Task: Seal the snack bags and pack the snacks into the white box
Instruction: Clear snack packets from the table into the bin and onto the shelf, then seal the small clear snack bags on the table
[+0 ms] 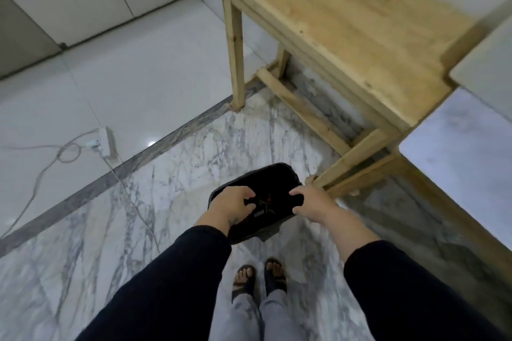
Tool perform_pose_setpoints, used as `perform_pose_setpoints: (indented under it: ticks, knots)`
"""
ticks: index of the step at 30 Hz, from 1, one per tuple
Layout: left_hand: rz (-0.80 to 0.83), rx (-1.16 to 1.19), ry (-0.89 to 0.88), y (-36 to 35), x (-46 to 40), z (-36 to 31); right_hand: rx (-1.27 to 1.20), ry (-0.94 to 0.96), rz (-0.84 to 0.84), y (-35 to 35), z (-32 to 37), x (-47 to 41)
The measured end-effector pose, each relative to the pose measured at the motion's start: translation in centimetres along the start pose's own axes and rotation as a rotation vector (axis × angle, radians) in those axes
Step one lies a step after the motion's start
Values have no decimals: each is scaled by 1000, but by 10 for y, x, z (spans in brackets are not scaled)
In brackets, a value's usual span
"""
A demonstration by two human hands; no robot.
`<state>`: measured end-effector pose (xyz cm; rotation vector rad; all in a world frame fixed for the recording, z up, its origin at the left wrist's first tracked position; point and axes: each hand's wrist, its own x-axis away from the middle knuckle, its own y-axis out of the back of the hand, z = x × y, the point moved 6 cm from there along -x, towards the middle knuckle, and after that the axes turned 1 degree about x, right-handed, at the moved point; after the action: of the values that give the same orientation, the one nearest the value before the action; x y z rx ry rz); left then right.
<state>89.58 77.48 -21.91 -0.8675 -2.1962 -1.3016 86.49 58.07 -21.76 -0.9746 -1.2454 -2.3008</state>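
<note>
Snack bags and white box: nowhere in view, so no sealing or packing shows as done. Judged at the very start, with every step left. Only a black bag (253, 202) in hand, held low over the marble floor (171, 191), just beside the near leg of the wooden table (346, 24). Possibly holds the snacks; cannot tell, contents hidden.

Left hand (231, 203) curled over the bag's left top edge, fingers hooked into the dark fabric. Right hand (311, 202) curled on the right top edge, thumb below, fingers bent over the rim. Both gripping, with the bag's middle showing between them. Whether prying it open or just carrying: cannot tell.

Tabletop bare where visible. Power strip (104, 141) with cable on the floor, well apart to the left. Sandalled feet (260, 277) below the bag.
</note>
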Motion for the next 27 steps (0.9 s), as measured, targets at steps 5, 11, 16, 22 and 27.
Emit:
perform_pose_setpoints:
  ticks: [5,11,16,22,27]
  knots:
    - [-23,-119,-194,42,29,-88,-121,-18,-149,60,1,76]
    - [11,-250,-487,41,66,-213,-173,-77,-388,124,-33,177]
    - [27,-311,-695,13,94,-322,-262,-217,-560,153,-103,259]
    - [52,-409,-882,-58,137,-442,-309,-376,-662,174,-210,349]
    - [114,-423,-986,-122,167,-536,-341,-478,-725,185,-308,412]
